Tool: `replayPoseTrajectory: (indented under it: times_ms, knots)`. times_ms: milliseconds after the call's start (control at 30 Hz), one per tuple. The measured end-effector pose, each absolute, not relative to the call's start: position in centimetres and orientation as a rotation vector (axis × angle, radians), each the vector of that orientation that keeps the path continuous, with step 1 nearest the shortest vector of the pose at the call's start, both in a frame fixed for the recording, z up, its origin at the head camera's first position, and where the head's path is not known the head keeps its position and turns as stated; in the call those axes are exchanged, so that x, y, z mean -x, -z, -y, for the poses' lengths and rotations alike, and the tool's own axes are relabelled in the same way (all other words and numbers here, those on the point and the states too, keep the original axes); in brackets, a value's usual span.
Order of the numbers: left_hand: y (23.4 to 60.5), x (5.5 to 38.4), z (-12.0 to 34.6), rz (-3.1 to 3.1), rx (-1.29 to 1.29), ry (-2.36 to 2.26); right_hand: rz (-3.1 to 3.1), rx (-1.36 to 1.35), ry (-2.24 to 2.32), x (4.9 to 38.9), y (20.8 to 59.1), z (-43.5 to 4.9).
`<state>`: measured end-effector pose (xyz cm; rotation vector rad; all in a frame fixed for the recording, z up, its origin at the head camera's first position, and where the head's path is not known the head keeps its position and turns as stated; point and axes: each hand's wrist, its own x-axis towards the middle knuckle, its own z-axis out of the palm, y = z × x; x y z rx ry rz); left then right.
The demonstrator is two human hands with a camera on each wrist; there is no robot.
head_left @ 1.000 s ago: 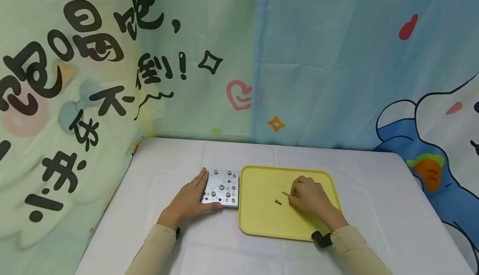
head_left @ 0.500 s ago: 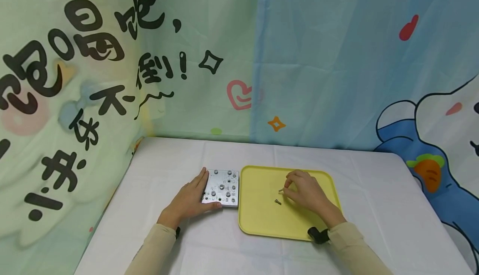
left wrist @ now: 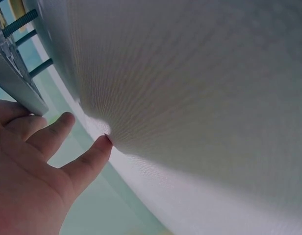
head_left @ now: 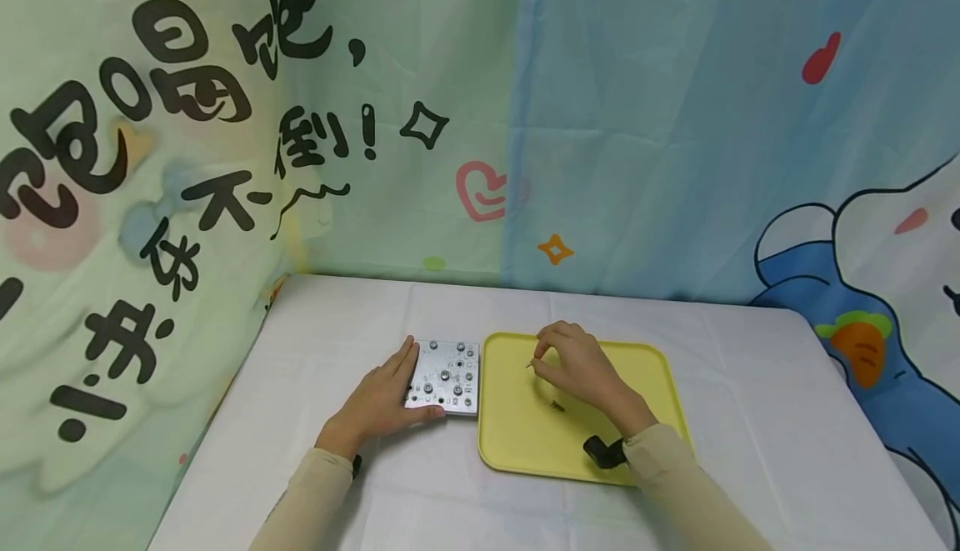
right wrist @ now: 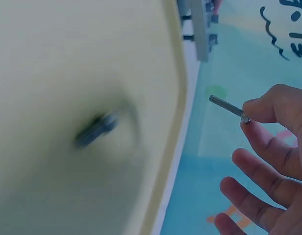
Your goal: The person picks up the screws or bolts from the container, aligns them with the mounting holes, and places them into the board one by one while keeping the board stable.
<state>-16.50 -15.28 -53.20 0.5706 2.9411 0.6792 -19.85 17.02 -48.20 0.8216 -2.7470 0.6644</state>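
A silver metal plate (head_left: 452, 403) with several screws in its top lies left of the yellow tray (head_left: 517, 443). My left hand (head_left: 381, 401) rests against it, fairly straight fingers along its left side and thumb at the near edge. Threaded shanks (left wrist: 21, 23) stick out beneath the plate in the left wrist view. Over the tray's left half, my right hand (head_left: 581, 368) pinches a screw (right wrist: 227, 105) by its head between thumb and index finger, the threaded end pointing away from the hand. One more screw (head_left: 557, 406) lies on the tray below that hand.
A white cloth (head_left: 420, 493) covers the table under the plate and tray. The tray has a low raised rim, close against the plate's right side. Printed curtains (head_left: 637, 159) hang behind and at the left of the table.
My right hand has moved left and away from me across the tray, carrying the pinched screw toward the plate. The left hand, plate and loose screw have stayed in place.
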Motion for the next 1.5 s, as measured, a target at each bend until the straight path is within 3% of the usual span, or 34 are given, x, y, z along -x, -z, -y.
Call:
replayPoseTrajectory:
  times_ms: [700, 1500]
  knots:
    - [53.1, 16.3, 15.4, -2.924, -0.555, -0.687, 2.835, -0.884, -0.701, 21.7, 47.7, -9.7]
    - [53.1, 16.6, 15.5, -2.943, -0.585, -0.649, 2.851, -0.931, -0.610, 22.2, 48.3, -7.5]
